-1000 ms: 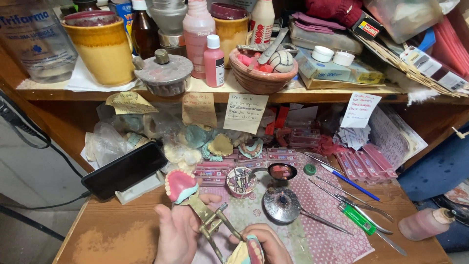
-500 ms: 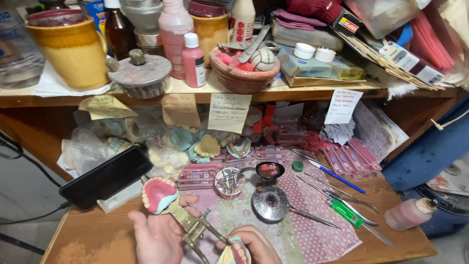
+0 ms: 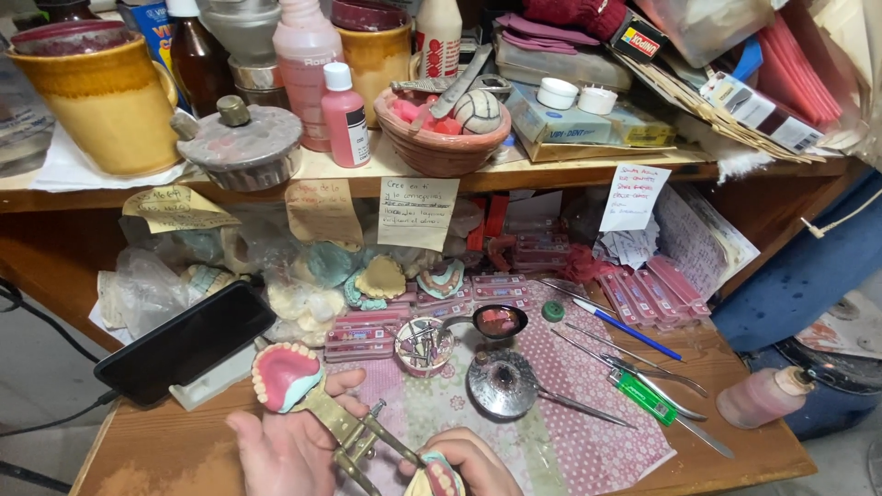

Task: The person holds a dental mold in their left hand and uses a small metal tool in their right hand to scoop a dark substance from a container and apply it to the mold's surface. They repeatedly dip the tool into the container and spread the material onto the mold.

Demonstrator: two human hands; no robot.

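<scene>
My left hand [image 3: 280,447] grips a brass hinged frame [image 3: 354,436] near the table's front edge. A pink wax denture plate with white teeth [image 3: 283,374] sits on the frame's upper left end, facing up. My right hand [image 3: 473,462] holds a second small denture piece [image 3: 439,478] with pink wax and teeth at the frame's lower end. Both hands are cut off by the bottom of the head view.
A black phone [image 3: 184,342] leans on a stand at left. A round metal dish [image 3: 503,381], a small cup of tools [image 3: 424,343], a ladle-like spoon [image 3: 499,321], a blue pen [image 3: 627,329], a green lighter [image 3: 643,396] and a pink bottle [image 3: 764,396] lie around. A crowded shelf [image 3: 514,174] hangs above.
The view has drifted slightly; my hands and the frame sit a little lower and more to the left. The hold on both pieces is unchanged.
</scene>
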